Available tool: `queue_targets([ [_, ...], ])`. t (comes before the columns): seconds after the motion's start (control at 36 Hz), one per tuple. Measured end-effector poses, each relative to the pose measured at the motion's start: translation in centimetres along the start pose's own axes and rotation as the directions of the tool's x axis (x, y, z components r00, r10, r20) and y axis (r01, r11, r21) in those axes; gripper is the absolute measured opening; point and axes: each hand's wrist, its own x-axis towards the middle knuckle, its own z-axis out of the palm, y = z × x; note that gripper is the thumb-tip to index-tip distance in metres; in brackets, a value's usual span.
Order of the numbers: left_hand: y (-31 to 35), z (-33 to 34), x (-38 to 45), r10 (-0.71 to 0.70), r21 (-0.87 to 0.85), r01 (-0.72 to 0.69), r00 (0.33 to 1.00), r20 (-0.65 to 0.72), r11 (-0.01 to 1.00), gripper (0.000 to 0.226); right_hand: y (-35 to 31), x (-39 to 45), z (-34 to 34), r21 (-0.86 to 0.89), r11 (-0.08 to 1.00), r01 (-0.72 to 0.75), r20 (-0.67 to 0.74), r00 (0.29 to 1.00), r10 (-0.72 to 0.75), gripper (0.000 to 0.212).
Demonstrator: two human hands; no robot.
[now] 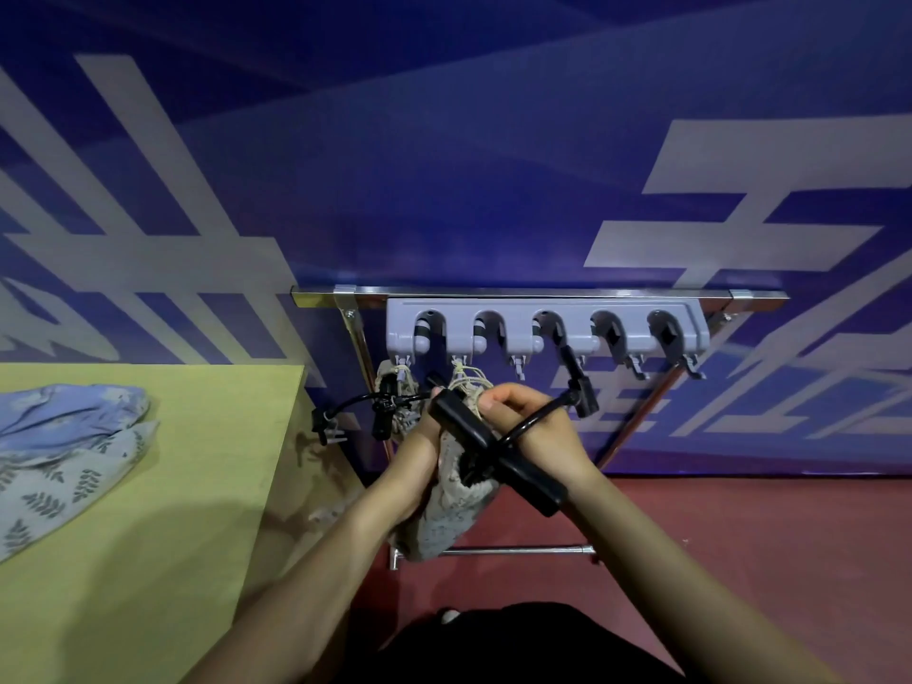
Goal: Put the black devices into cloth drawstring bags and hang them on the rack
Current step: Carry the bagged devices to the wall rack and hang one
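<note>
A grey plastic rack (545,330) with several hooks hangs on a metal rail. A beige cloth drawstring bag (446,515) hangs from the second hook by its strings. My left hand (419,446) grips the bag's upper part. A long black device (498,456) with a cable lies across the bag's mouth and over my right wrist. My right hand (533,422) pinches the gathered top of the bag, with the device's cable looped over it. Another bag (395,387) hangs from the first hook, with a black device (382,412) and its cable sticking out to the left.
A yellow-green table (148,510) stands at the left with folded patterned cloth bags (64,451) on it. The rail's metal frame (493,551) stands on the red floor, in front of a blue wall. Three hooks to the right carry nothing.
</note>
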Motion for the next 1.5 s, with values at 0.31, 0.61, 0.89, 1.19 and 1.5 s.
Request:
queue_targets([
  [0.31,0.1,-3.6,-1.4,0.379,0.042,-0.393,0.906,0.189,0.918,0.057,1.2,-0.2,1.0,-0.059,0.994,0.097,-0.100,0.990,-0.102,0.019],
  [0.61,1.0,-4.1,-0.5,0.347,0.335,-0.432,0.894,0.285,0.838,0.019,0.5,-0.3,0.0,-0.237,0.956,0.171,-0.016,0.984,-0.180,0.019],
  [0.89,1.8,-2.7,-0.9,0.321,-0.108,-0.305,0.924,0.205,0.946,0.044,0.7,-0.9,-0.6,-0.305,0.926,0.222,0.066,0.975,-0.212,0.016],
  [1.19,4.3,-3.0,-1.5,0.436,0.030,-0.467,0.845,0.308,0.884,0.030,0.8,-1.3,-1.6,-0.438,0.772,0.461,0.077,0.875,-0.478,0.013],
  [1.5,3.8,-1.8,-1.2,0.240,0.526,-0.511,0.833,0.499,0.680,0.021,-0.5,-1.6,-2.0,-0.426,0.815,0.393,0.032,0.907,-0.421,0.015],
])
